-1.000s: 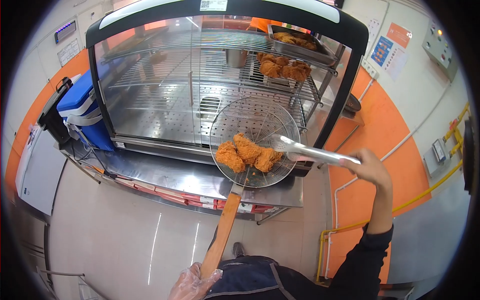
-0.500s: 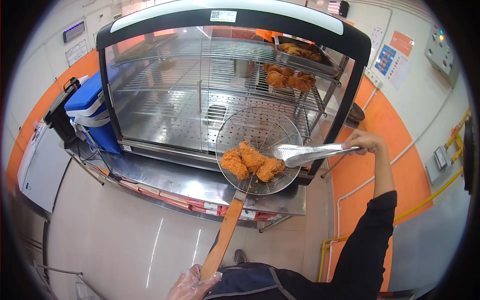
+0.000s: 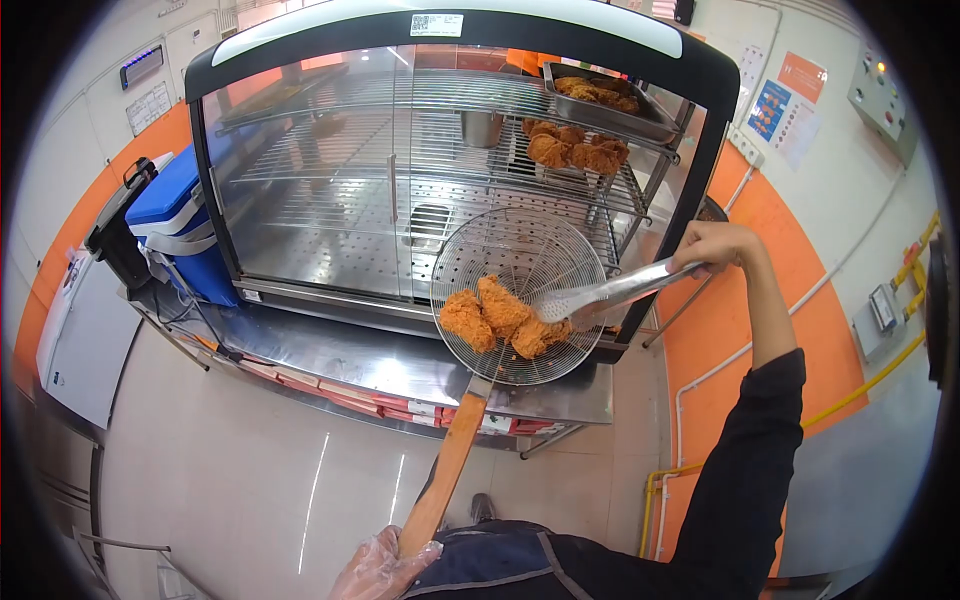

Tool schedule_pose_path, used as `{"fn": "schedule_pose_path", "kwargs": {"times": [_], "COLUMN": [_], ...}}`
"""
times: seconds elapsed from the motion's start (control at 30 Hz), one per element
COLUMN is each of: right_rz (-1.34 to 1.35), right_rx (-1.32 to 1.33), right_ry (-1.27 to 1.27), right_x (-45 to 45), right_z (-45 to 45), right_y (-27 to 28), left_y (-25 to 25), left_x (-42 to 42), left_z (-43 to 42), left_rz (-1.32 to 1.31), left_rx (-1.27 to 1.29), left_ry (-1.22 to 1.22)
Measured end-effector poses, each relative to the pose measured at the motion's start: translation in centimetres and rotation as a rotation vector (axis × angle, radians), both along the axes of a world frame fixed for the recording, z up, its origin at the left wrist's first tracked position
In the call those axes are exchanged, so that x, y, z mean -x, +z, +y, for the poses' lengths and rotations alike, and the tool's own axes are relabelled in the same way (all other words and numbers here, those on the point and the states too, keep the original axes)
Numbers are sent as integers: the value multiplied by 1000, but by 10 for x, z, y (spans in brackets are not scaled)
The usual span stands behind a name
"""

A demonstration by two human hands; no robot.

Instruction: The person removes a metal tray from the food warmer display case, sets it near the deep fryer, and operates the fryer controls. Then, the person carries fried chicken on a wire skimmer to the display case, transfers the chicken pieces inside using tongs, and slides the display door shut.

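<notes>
My left hand [image 3: 382, 568], in a clear plastic glove, is wrapped round the wooden handle of a wire skimmer [image 3: 455, 465]. Several pieces of fried chicken [image 3: 503, 306] lie in the skimmer's round mesh basket, which is held up at the open right side of a glass display warmer [image 3: 400, 305]. My bare right hand [image 3: 712, 248] grips metal tongs [image 3: 625, 287] near their back end. The tips of the tongs reach over the basket and are at the rightmost chicken piece; whether they pinch it I cannot tell.
Inside the warmer, more fried chicken [image 3: 575, 150] sits on a wire rack, with a metal tray [image 3: 640, 122] of chicken above and a metal cup [image 3: 482, 128] alongside. A blue cooler box [image 3: 175, 225] stands left on the steel table [image 3: 380, 370]. Red-and-white boxes [image 3: 340, 395] lie beneath.
My right hand has moved slightly up and left, turning the tongs so their tips come in closer to the rightmost chicken piece. The skimmer has hardly moved.
</notes>
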State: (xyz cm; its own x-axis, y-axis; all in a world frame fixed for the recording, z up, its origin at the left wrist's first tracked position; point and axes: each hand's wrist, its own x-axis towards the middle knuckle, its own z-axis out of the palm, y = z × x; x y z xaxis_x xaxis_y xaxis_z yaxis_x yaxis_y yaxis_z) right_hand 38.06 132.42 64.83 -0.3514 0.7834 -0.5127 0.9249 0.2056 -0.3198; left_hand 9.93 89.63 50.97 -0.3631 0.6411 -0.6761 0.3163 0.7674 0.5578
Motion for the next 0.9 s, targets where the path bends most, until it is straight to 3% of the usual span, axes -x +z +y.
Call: {"fn": "schedule_pose_path", "kwargs": {"times": [0.27, 0.37, 0.57, 0.9], "right_rz": [180, 312, 562, 757], "right_rx": [213, 269, 344, 311], "right_ry": [-90, 46, -118, -287], "right_x": [-39, -43, -53, -69], "right_z": [20, 6, -29, -86], "right_y": [-49, -78, -134, -139], "left_y": [10, 7, 8, -5], "left_x": [1, 2, 2, 0], "left_z": [0, 3, 1, -1], "left_rz": [-17, -10, -73, -125], "left_rx": [5, -8, -11, -47], "left_ry": [12, -9, 54, 70]}}
